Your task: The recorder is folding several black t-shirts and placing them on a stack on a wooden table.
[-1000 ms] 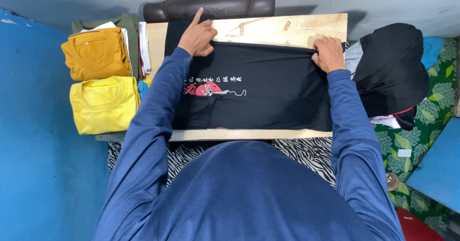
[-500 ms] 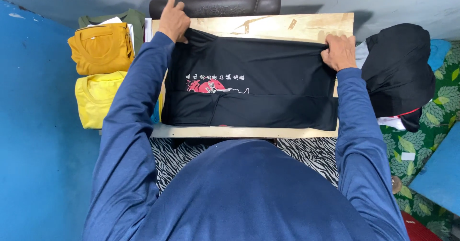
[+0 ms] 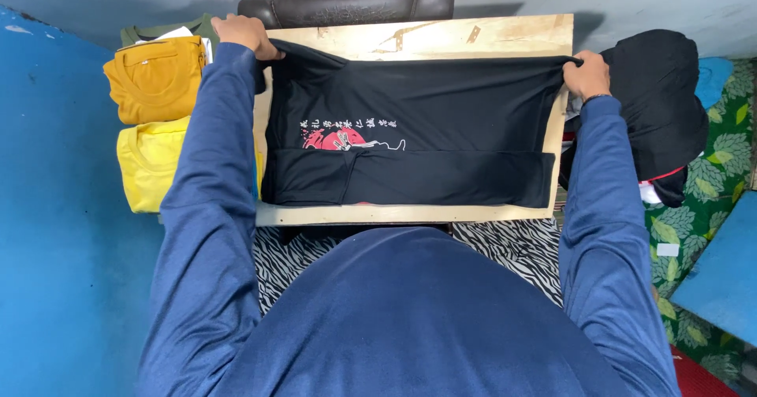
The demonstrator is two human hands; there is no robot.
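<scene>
Black t-shirt lies spread flat across the wooden tabletop, covering most of it; a bare strip of wood shows along the far edge and a thin strip along the near edge. Red and white print sits left of the shirt's centre. A folded band of cloth runs along the near part of the shirt.

Left hand: closed, pinching the shirt's far left corner at the far left corner of the tabletop. Right hand: closed, pinching the shirt's far right corner at the right edge. Cloth between the 2 hands is pulled taut in a straight line.

Off the left edge: mustard shirt folded, yellow shirt folded just nearer. Off the right edge: heap of black cloth. Dark chair back beyond the far edge.
</scene>
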